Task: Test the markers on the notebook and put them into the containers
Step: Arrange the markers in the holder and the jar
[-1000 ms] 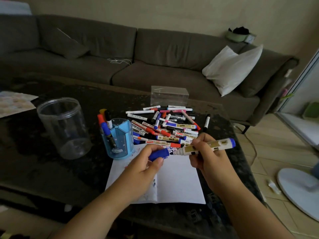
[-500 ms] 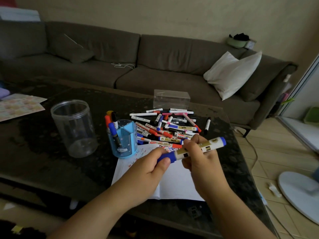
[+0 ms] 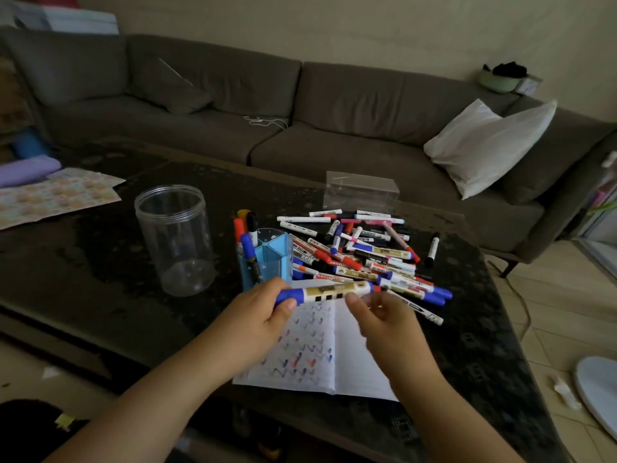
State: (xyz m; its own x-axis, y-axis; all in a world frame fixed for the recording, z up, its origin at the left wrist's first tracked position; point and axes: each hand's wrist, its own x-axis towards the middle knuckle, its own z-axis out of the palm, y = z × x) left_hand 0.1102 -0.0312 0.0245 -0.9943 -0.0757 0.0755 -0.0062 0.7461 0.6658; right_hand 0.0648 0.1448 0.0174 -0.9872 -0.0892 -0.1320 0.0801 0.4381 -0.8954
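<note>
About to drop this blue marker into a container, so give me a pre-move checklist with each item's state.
1. Cap on blue marker: ok, cap seated at the left end.
2. Left hand grips the capped end: ok.
3. Right hand hold: cannot tell, fingers blurred beside the barrel.
4. Blue pen holder has a free compartment: ok.
5. Clear jar upright and open: ok.
6. Notebook shows test marks: ok.

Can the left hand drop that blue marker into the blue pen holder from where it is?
Probably yes: the left hand grips the blue marker by its cap, just in front of the blue pen holder, with nothing between.
</note>
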